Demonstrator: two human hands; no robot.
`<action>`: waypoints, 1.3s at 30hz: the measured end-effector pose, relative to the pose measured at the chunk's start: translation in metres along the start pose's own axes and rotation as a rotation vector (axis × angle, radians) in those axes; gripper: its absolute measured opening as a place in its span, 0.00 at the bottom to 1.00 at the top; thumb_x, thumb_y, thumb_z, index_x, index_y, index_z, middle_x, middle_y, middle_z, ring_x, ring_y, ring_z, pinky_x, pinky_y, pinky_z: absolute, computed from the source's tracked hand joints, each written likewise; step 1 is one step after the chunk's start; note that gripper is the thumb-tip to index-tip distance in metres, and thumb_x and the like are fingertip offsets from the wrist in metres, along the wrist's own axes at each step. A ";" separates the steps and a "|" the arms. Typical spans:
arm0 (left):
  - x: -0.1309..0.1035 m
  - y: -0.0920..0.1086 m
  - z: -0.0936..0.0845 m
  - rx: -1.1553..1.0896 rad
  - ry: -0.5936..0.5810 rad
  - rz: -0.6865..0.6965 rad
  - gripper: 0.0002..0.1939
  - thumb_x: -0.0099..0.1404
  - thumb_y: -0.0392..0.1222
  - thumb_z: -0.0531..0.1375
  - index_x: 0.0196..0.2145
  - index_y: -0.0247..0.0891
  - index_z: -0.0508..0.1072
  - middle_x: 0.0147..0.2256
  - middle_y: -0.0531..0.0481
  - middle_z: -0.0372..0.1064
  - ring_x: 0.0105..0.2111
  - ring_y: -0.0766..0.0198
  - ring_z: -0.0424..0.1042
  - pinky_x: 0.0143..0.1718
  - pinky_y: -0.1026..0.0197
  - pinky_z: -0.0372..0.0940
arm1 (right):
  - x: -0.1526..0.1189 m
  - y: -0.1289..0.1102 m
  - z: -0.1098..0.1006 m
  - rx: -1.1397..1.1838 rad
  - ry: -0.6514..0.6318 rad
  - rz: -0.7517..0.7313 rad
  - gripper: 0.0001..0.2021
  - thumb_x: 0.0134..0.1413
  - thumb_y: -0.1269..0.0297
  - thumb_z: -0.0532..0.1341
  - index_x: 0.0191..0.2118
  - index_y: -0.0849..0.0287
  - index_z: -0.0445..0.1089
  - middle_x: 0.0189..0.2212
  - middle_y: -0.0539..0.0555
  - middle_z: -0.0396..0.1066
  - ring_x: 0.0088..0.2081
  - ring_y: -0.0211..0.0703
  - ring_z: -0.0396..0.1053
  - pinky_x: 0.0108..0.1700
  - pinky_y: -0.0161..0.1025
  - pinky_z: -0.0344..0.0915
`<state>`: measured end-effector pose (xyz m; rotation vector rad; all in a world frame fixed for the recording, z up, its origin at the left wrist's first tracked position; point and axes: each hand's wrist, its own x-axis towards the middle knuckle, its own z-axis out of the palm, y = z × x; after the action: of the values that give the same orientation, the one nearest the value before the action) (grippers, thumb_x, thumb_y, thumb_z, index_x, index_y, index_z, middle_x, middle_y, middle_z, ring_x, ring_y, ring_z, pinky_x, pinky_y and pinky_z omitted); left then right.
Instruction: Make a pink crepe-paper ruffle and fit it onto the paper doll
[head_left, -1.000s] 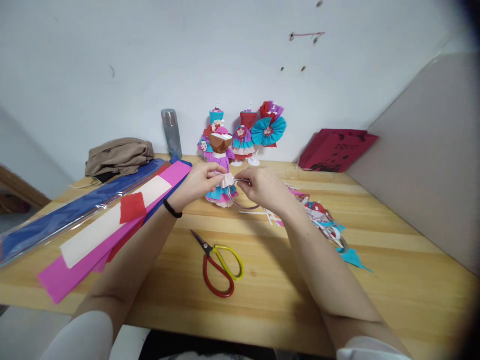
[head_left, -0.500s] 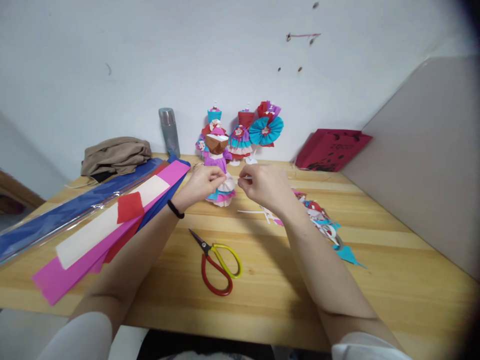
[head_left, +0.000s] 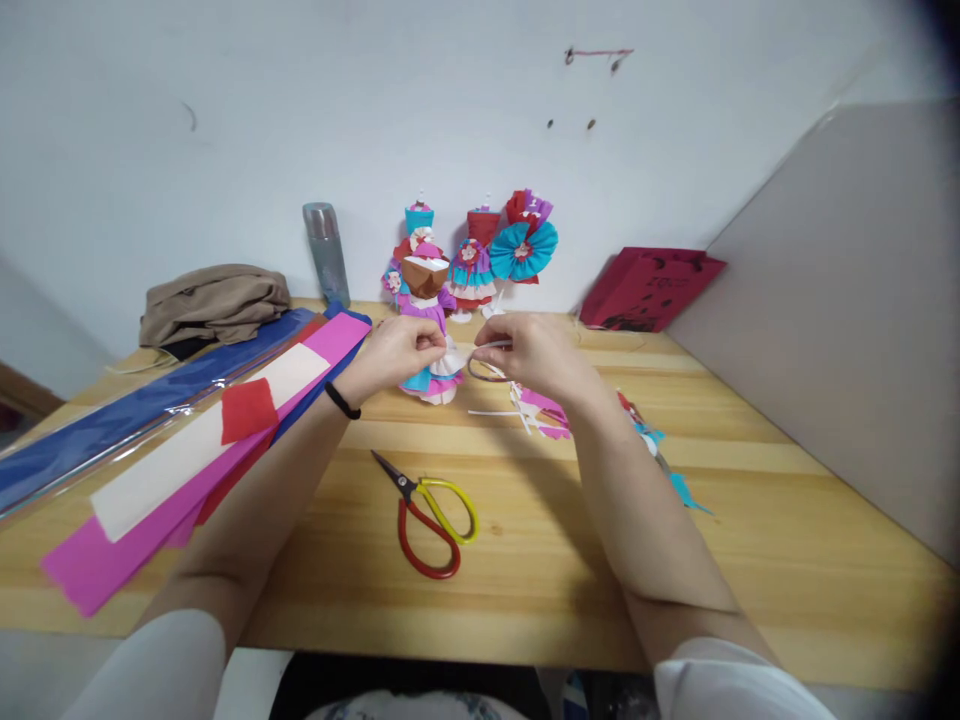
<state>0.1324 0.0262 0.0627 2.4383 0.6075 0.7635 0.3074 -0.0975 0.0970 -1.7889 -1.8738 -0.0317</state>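
A small figure in a layered paper dress stands upright on the table, with a brown collar and white, blue and pink ruffles. At its waist and white ruffle, my left hand is closed in a pinch; what lies between the fingertips is hidden. Just right of the skirt, my right hand is closed on a thin, pale looped strip, whose lower curve hangs below the fingers. Scissors with one red and one yellow handle lie on the table nearer to me, below both hands.
Crepe paper strips lie at left, beside brown cloth and a grey bottle. Other paper dresses stand by the wall. Paper scraps lie under my right arm; a red bag leans behind, near a side panel.
The view has shifted slightly. A curved loop now shows below my right fingers, where a short white piece showed before. Both hands stay closed beside the dress.
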 end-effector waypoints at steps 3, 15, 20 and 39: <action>0.007 0.007 -0.008 0.012 -0.071 0.055 0.05 0.56 0.38 0.59 0.27 0.34 0.73 0.24 0.52 0.67 0.26 0.68 0.63 0.27 0.66 0.55 | -0.001 0.009 -0.002 0.213 -0.094 0.013 0.06 0.48 0.65 0.64 0.31 0.62 0.72 0.24 0.50 0.70 0.26 0.37 0.63 0.29 0.35 0.56; 0.017 0.012 -0.025 -0.073 -0.247 0.201 0.03 0.53 0.33 0.59 0.23 0.34 0.69 0.27 0.52 0.65 0.29 0.68 0.62 0.31 0.65 0.56 | 0.003 0.012 -0.011 0.139 -0.130 -0.037 0.08 0.51 0.69 0.61 0.37 0.62 0.76 0.25 0.51 0.70 0.27 0.38 0.65 0.33 0.36 0.60; 0.015 0.007 -0.025 -0.078 -0.217 0.200 0.03 0.55 0.32 0.60 0.24 0.33 0.71 0.28 0.50 0.68 0.29 0.68 0.64 0.32 0.65 0.58 | 0.004 0.004 -0.015 0.063 -0.125 -0.045 0.10 0.51 0.70 0.60 0.38 0.64 0.76 0.25 0.53 0.71 0.27 0.39 0.65 0.33 0.37 0.59; 0.008 0.002 -0.025 -0.427 -0.042 -0.139 0.05 0.52 0.33 0.62 0.27 0.31 0.79 0.25 0.50 0.73 0.24 0.70 0.66 0.25 0.68 0.58 | -0.013 -0.017 0.004 0.118 -0.171 -0.098 0.08 0.50 0.69 0.57 0.31 0.60 0.75 0.23 0.51 0.72 0.24 0.37 0.64 0.29 0.35 0.55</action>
<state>0.1236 0.0371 0.0845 1.9956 0.5284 0.7012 0.2896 -0.1100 0.0949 -1.6649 -2.0371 0.1979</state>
